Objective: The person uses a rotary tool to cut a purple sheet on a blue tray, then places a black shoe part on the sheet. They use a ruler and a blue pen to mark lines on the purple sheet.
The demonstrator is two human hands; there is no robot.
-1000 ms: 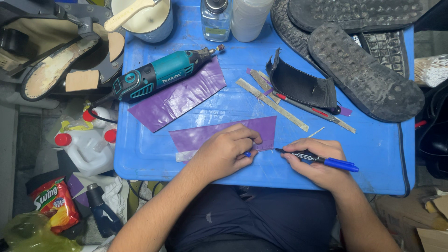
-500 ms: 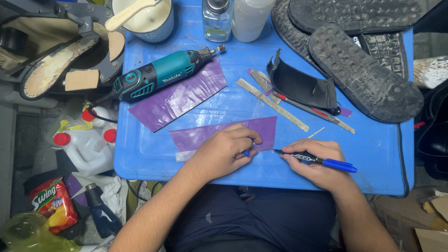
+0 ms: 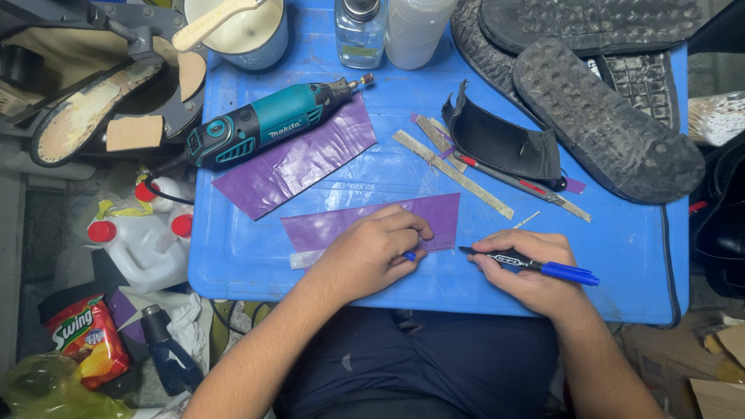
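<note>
Purple strip point(image 3: 365, 225) sits flat at the near edge of the blue tabletop point(image 3: 621, 256), pinned down by the left hand point(image 3: 372, 252), which is curled over its lower edge with something small and blue tucked under the fingers. Right hand point(image 3: 528, 268) is just beside it, pinching a marker point(image 3: 535, 264) with a blue cap end, black tip pointing left at the strip's right end, pretty much touching the corner.

Behind that, a bigger purple sheet point(image 3: 299, 159) lies at an angle with a teal rotary tool point(image 3: 272, 124) resting along its far edge. To the right there are a couple of thin rulers point(image 3: 454, 174) and a curved black heel piece point(image 3: 500, 143). Far right corner is piled with black soles point(image 3: 605, 124). At the back edge: white cup point(image 3: 248, 31) with a wooden stick, a glass bottle point(image 3: 361, 27) and a white bottle point(image 3: 415, 27).
</note>
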